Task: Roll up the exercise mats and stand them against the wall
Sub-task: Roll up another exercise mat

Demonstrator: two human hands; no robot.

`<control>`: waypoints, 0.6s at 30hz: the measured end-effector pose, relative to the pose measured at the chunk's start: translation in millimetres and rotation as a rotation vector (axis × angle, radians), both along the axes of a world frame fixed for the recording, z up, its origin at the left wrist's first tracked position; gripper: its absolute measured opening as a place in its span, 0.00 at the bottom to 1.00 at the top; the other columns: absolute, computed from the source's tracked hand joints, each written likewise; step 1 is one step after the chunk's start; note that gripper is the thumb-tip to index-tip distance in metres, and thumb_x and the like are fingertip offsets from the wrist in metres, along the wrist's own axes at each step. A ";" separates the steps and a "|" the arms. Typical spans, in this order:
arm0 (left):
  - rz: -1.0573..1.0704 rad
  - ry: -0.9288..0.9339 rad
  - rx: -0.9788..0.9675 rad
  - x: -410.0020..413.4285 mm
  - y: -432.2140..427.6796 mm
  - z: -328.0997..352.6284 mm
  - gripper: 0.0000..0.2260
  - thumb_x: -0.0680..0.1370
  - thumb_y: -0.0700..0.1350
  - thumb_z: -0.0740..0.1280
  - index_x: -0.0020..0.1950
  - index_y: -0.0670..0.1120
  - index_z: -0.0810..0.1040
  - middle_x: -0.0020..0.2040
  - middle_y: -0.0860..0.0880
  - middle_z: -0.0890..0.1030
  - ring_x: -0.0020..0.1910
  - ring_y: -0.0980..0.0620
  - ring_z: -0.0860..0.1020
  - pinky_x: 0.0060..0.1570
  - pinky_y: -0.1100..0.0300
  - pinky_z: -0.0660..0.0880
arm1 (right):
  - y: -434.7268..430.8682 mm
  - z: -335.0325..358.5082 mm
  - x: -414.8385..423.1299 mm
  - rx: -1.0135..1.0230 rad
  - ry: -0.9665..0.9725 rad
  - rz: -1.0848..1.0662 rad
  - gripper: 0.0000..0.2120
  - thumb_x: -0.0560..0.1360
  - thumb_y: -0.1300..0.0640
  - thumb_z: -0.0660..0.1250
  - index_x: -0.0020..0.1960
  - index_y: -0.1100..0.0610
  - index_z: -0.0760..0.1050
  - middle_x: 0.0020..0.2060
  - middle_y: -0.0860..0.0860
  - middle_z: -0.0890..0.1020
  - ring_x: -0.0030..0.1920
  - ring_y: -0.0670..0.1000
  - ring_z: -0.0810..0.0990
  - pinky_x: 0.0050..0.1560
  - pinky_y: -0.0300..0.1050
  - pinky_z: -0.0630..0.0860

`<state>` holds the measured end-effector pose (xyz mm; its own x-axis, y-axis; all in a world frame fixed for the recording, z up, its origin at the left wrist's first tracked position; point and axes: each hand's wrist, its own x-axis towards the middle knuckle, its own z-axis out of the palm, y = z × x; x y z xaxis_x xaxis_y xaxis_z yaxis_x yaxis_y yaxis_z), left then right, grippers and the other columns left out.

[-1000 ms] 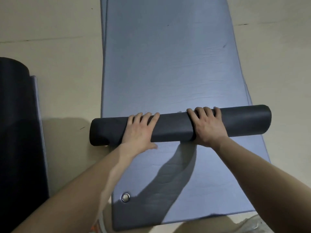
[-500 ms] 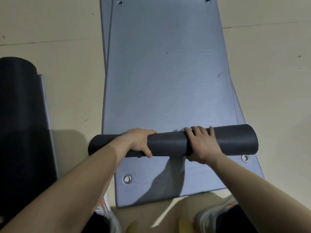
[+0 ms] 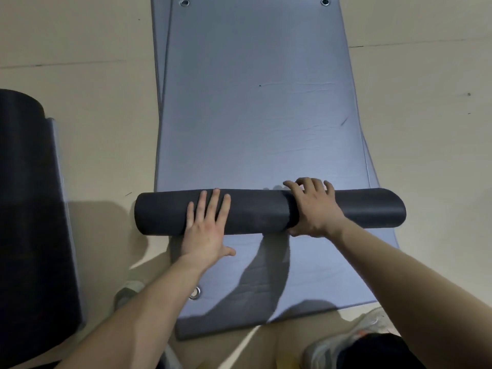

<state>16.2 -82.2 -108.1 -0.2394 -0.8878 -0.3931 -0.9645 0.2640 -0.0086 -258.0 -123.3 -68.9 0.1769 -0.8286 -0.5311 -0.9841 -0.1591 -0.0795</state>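
— Where was the roll?
— The roll (image 3: 255, 211) lay crosswise on the mat (image 3: 255, 102), nearer the person's end than the far one. Its left end stuck out past the mat's edge, over the floor (image 3: 80, 155).
— And the hands?
— The left hand (image 3: 206, 230) lay flat on the roll's left half, fingers straight and close together, thumb out to the side over the mat. The right hand (image 3: 315, 211) arched over the right half. Its fingers curved down the far side and its thumb tucked under the near side, so it gripped the roll.
— Anything under the mat?
— The edge of a lower mat (image 3: 159, 75) showed along its left side.
— What else was there?
— A grommet (image 3: 195, 292) sat near the mat's near-left corner, two more at the far end. A second roll (image 3: 29, 209), dark and thicker, lay on the floor well to the left. A shoe (image 3: 343, 342) showed at the bottom right.
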 end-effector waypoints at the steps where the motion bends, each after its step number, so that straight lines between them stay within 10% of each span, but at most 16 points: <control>1: 0.002 0.023 -0.011 1.7 -13.2 -1.9 0.64 0.62 0.72 0.75 0.82 0.47 0.39 0.83 0.44 0.46 0.82 0.39 0.45 0.77 0.39 0.41 | 11.5 -4.9 -0.3 -0.107 0.047 0.055 0.57 0.59 0.34 0.79 0.80 0.49 0.56 0.73 0.55 0.67 0.74 0.62 0.65 0.75 0.69 0.56; 7: -0.041 0.171 0.171 9.9 -112.1 9.7 0.55 0.60 0.71 0.75 0.81 0.52 0.57 0.78 0.50 0.65 0.76 0.47 0.64 0.75 0.50 0.56 | -9.6 -45.2 6.1 -0.323 0.093 0.021 0.58 0.56 0.47 0.83 0.79 0.54 0.58 0.73 0.61 0.69 0.73 0.67 0.65 0.71 0.74 0.52; 11: -0.109 0.112 0.103 4.3 -133.9 17.4 0.56 0.60 0.74 0.71 0.81 0.53 0.53 0.81 0.49 0.60 0.78 0.43 0.60 0.77 0.42 0.54 | -72.0 -32.2 -4.7 -0.148 0.047 0.037 0.56 0.53 0.29 0.76 0.75 0.46 0.59 0.65 0.52 0.74 0.67 0.60 0.72 0.72 0.68 0.60; 18: -0.067 0.028 0.169 -8.0 -114.9 38.8 0.47 0.59 0.71 0.76 0.73 0.57 0.63 0.62 0.49 0.77 0.56 0.42 0.78 0.56 0.48 0.74 | -76.5 -0.8 1.0 0.091 0.059 0.038 0.52 0.54 0.28 0.76 0.73 0.40 0.63 0.60 0.48 0.77 0.60 0.57 0.77 0.66 0.61 0.71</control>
